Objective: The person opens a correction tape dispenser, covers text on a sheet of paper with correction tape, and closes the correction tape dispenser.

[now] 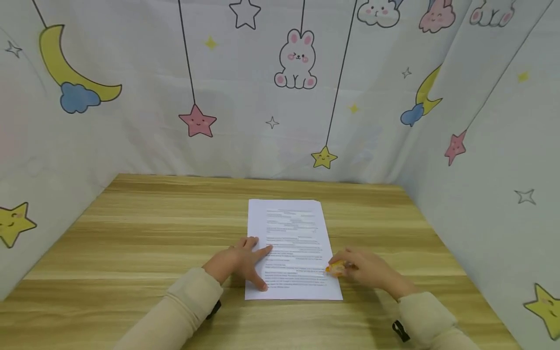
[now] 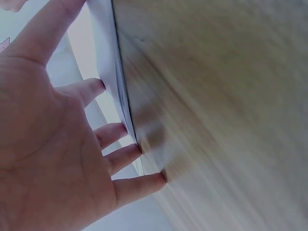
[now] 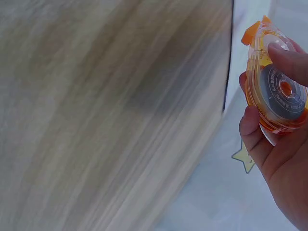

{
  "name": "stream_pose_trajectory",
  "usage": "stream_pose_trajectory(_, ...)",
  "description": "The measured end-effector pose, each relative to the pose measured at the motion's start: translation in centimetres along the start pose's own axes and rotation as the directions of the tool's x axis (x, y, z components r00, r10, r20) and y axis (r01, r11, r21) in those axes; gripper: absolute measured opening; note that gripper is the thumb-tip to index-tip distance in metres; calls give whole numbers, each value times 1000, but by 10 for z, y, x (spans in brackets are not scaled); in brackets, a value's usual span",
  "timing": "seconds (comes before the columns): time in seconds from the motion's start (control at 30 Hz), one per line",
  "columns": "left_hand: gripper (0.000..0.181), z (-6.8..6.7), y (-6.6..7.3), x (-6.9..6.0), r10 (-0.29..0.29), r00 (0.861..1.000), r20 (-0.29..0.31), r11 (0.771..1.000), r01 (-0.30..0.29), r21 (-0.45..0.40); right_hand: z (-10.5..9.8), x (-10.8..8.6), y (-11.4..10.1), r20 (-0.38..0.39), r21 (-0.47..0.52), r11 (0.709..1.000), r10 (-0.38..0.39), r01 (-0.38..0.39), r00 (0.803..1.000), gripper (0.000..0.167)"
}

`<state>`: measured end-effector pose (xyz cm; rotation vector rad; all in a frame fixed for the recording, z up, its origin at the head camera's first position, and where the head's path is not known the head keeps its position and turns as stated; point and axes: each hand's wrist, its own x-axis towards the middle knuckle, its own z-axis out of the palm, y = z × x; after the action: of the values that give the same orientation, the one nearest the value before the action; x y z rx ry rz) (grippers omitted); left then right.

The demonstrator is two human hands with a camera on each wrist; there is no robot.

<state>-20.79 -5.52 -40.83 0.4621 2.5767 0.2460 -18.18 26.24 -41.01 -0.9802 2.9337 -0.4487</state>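
A stack of printed white paper (image 1: 258, 214) lies on the table, with whitish gaps breaking up many text lines. My left hand (image 1: 238, 262) rests with fingers spread on its left side. In the left wrist view, several fingertips (image 2: 118, 132) touch the stack's edge, and the little finger meets the wood. Between thumb and fingers, my right hand (image 1: 367, 270) grips an orange transparent correction tape (image 1: 336, 269) at the sheet's lower right edge. The right wrist view shows its round grey reel inside the clear case (image 3: 281, 91) and an orange tip. Whether the tip touches the paper, I cannot tell.
The wood-grain table (image 1: 166, 218) extends on both sides of the paper. White fabric (image 1: 245, 146) printed with stars, moons and a rabbit hangs along the back and sides. Dark straps (image 1: 400, 330) show at both cuffs.
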Motion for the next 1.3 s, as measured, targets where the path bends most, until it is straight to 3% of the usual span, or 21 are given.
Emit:
stream_pose_trajectory(0.07, 99, -2, 1, -2, -11, 1000, 14, 1000, 11, 8, -2, 0, -2, 1, 34, 999, 38, -38, 999, 30)
stream_pose_trajectory(0.13, 101, -3, 2, -3, -20, 1000, 22, 1000, 20, 14, -2, 3, -6, -10, 34, 999, 27, -26, 1000, 30)
stream_pose_trajectory(0.37, 106, 1, -2, 1, -24, 1000, 17, 1000, 24, 5, 9, 24, -28, -53, -92, 987, -136, 130, 989, 29)
stream_pose_trajectory(0.57, 109, 9, -9, 10, -6, 1000, -19, 1000, 7, 10, 21, 41, -54, -72, -154, 967, -215, 203, 974, 29)
stream_pose_trajectory(0.73, 110, 7, -8, 9, -4, 1000, -25, 1000, 4, 28, 27, 55, -77, -42, -185, 961, -219, 208, 975, 30)
stream_pose_trajectory(1.0, 107, -4, 2, -1, -21, 999, 40, 999, 20, 37, 36, 71, -100, 10, -237, 947, -219, 215, 976, 25)
stream_pose_trajectory(1.3, 107, -2, 1, -5, -2, 1000, 21, 1000, 1, 21, 39, 74, -109, 14, -359, 889, -298, 283, 954, 22)
